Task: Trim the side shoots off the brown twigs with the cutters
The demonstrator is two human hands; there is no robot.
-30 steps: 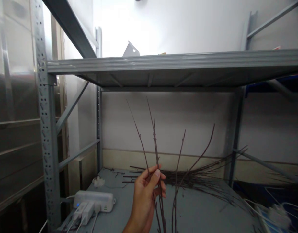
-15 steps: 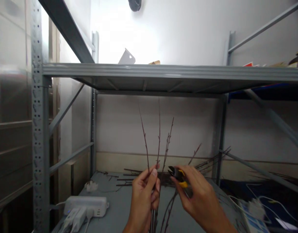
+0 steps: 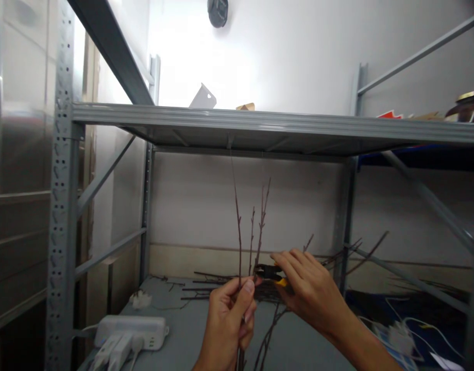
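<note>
Jutting upward from left fingers [image 3: 245,294] clamped on them, thin twigs [image 3: 239,237], right fingers [image 3: 286,264] clasping pliers [image 3: 268,272]

The left hand [image 3: 231,312] grips thin dark-brown upright twigs [image 3: 239,232]; the right hand [image 3: 312,293] holds black-and-yellow pliers [image 3: 268,271], their tips at a twig just beside the left hand; behind, a pile of dark-brown twigs [image 3: 267,293] lies on the lower grey shelf [image 3: 183,330]; at left, a white rectangular power strip [image 3: 131,325] bears white plugs [image 3: 119,353].
</note>
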